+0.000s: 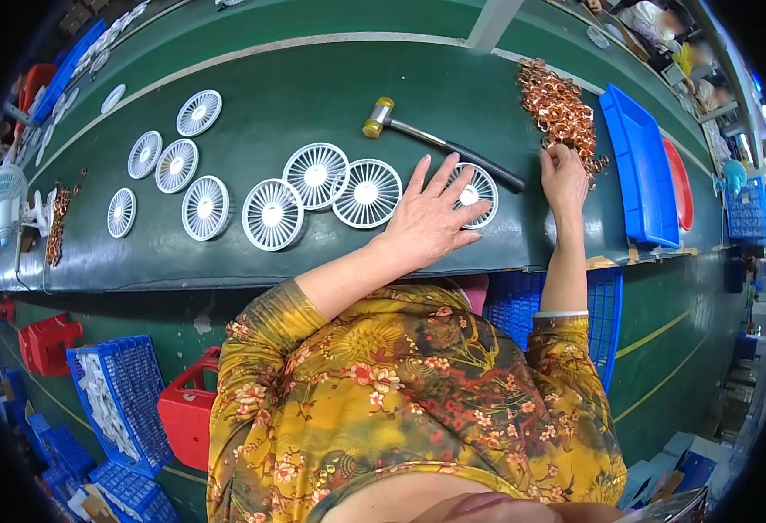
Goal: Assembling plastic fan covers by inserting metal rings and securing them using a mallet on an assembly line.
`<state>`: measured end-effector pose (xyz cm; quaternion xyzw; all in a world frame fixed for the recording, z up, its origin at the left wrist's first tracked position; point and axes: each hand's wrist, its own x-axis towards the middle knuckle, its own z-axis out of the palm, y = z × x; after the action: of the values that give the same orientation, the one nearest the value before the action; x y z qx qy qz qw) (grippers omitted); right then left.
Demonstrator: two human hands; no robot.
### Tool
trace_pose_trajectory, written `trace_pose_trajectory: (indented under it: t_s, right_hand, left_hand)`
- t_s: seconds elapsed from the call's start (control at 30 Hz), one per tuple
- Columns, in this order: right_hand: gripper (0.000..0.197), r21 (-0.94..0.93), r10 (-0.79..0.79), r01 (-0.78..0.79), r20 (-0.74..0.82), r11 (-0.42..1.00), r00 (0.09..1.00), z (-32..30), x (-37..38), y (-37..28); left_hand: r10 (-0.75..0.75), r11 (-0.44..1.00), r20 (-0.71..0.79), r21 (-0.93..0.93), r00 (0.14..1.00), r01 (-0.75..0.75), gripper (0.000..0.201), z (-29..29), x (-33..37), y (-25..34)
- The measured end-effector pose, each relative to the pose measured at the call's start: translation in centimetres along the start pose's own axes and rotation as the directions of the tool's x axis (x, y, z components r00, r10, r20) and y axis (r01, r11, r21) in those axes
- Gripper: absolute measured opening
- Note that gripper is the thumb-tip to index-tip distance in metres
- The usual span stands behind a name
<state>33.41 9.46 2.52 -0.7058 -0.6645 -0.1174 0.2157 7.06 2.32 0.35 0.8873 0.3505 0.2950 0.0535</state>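
Note:
My left hand (pixel 433 213) lies with its fingers spread over a white round slotted grille (pixel 485 190), partly covering it. My right hand (pixel 564 181) is at the near edge of a pile of copper-coloured rings (pixel 559 105), thumb and fingers drawn together; what they pinch, if anything, is hidden. Just beyond my left fingertips is a mallet (pixel 426 137) with a yellow-ended head and a black handle. Left of that hand, another white grille (pixel 367 193) lies close against a neighbouring grille (pixel 316 176).
Several more white grilles (pixel 205 207) are spread across the green table (pixel 252 105). A blue tray (pixel 640 166) stands right of the rings, beside a red one (pixel 678 185). At far left are a small fan (pixel 4 193) and more copper rings (pixel 57 227).

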Motion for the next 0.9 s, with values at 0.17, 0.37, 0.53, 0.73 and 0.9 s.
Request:
trace_pose_trajectory:
  t_s: [0.17,0.37,0.53,0.73,0.9]
  right_hand:
    - [0.010,0.469,-0.194,0.209,-0.081,0.858,0.978,-2.4,-1.8,-6.1]
    - [0.008,0.434,-0.181,0.248,-0.191,0.866,0.965,-3.0,-3.7,-3.5]
    - [0.008,0.461,-0.093,0.138,-0.119,0.876,0.989,-4.4,-4.7,-1.9]
    - [0.008,0.588,-0.196,0.287,-0.214,0.756,0.957,-5.2,-4.4,-8.1]
    - [0.019,0.604,-0.306,0.483,-0.378,0.634,0.874,-6.2,-4.8,-12.8]
  left_hand:
    - [-0.009,0.986,-0.174,-0.165,0.985,-0.020,0.036,-3.0,-1.5,0.6]
    - [-0.198,0.969,-0.472,0.036,0.859,0.243,0.029,-11.1,-4.6,-5.5]
    - [-0.603,0.486,-0.517,0.365,0.607,0.794,0.065,-14.9,-11.2,-16.7]
    - [-0.748,0.306,-0.520,0.281,0.412,0.910,0.037,-18.0,-14.7,-20.5]
    - [-0.661,0.712,-0.629,-0.352,0.410,0.607,0.023,-16.6,-10.2,-12.2]
